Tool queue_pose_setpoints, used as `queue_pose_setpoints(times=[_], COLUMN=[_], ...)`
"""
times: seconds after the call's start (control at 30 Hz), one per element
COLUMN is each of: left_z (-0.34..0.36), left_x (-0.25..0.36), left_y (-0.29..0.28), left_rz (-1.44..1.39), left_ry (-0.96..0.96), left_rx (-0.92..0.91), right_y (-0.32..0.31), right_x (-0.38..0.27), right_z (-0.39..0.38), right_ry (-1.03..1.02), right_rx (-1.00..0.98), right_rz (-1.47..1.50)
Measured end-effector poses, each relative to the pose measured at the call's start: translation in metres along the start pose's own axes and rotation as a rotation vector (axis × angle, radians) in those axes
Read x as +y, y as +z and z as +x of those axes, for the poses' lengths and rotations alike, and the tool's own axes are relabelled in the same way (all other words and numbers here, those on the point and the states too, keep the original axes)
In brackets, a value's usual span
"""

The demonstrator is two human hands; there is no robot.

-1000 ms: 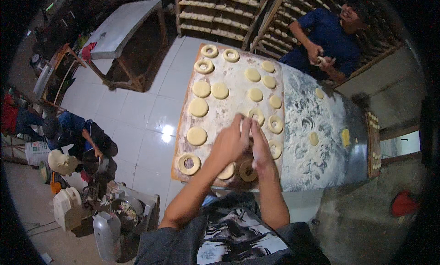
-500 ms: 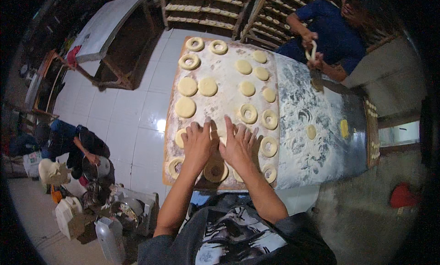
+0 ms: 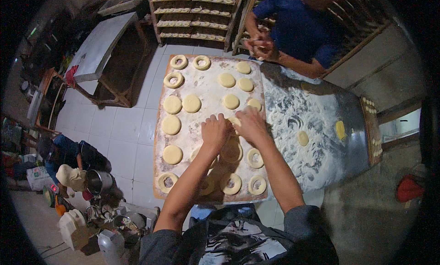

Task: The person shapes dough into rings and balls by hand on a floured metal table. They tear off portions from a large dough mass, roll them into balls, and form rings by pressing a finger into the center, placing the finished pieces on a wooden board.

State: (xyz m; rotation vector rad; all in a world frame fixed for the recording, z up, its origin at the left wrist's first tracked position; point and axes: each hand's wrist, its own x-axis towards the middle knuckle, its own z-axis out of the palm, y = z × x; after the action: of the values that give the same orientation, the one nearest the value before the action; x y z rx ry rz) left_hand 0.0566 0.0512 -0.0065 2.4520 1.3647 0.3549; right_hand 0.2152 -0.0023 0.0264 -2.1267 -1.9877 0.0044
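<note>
One dough piece [image 3: 235, 121], inward from right edge of board [image 3: 208, 83], between bent-fingered left hand [image 3: 215, 132] and blurred right hand [image 3: 252, 125]; either grip untellable. Likely light, soft, easily dented; best held by opposite rims.

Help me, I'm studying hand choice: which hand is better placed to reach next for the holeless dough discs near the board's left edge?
Likely the left hand: it lies nearer those dough discs. The right hand is on its far side and would probably have to cross over it.
</note>
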Motion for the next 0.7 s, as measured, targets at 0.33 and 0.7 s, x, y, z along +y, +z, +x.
queue_pose_setpoints(times=[0.33,0.7], left_z=[-0.01,-0.031], left_x=[0.065,0.181], left_y=[-0.05,-0.087], left_rz=[-1.584,-0.52], left_ry=[0.066,0.085], left_rx=[0.188,0.272], right_y=[-0.026,-0.102], right_x=[0.043,0.053], right_z=[-0.011,-0.036], right_ry=[0.169,-0.076], right_rx=[-0.101,0.221], right_rz=[2.053,1.196])
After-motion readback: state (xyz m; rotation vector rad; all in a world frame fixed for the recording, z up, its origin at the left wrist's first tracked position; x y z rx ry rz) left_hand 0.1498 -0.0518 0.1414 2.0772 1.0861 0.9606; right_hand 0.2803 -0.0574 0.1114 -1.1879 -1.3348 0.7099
